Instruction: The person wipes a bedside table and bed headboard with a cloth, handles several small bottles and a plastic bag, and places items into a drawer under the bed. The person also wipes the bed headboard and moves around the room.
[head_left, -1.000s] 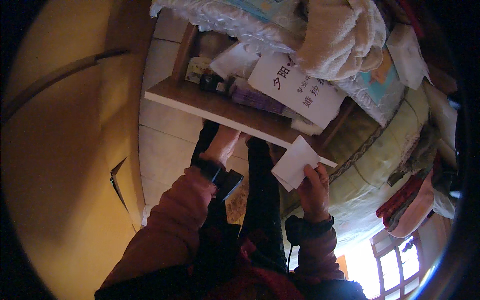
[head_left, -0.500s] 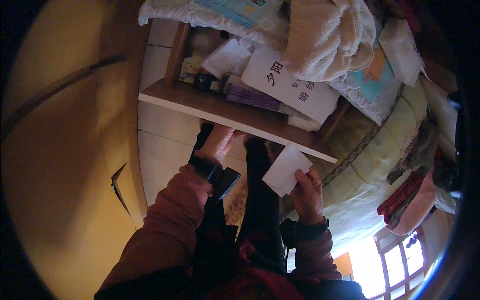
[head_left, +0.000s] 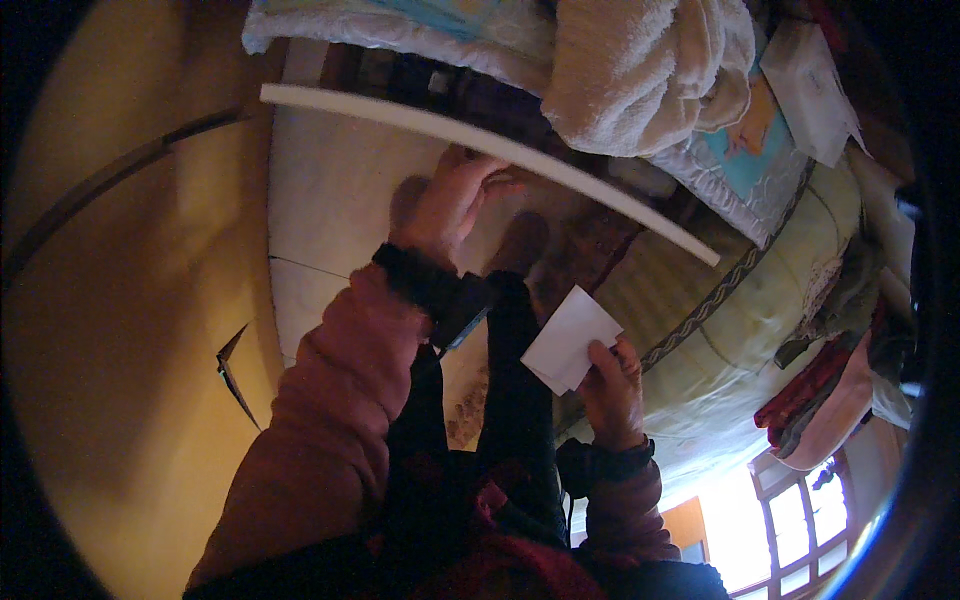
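My left hand [head_left: 458, 195] is at the outer face of a wooden drawer, just under its pale front edge [head_left: 440, 125]. Its fingers look apart, slightly bent against the drawer front; the tips are partly hidden. In my right hand [head_left: 612, 385], pinched between thumb and fingers, is a folded white paper [head_left: 572, 340], held over the side of the bed. Little of the drawer's contents shows: dark shapes in the shadowed gap beneath the bedding.
A cream towel [head_left: 640, 80] lies on the bed's quilted cover above the drawer, with a white tissue pack [head_left: 805, 90] to its right. Green bedding [head_left: 790, 260] curves down the right side. A yellow-brown cabinet door [head_left: 130, 350] stands at left. My legs and feet are below the drawer.
The drawer has slid inward, away from me, and its contents are now mostly hidden. My left hand has moved forward with it. The right hand and paper stay nearly still.
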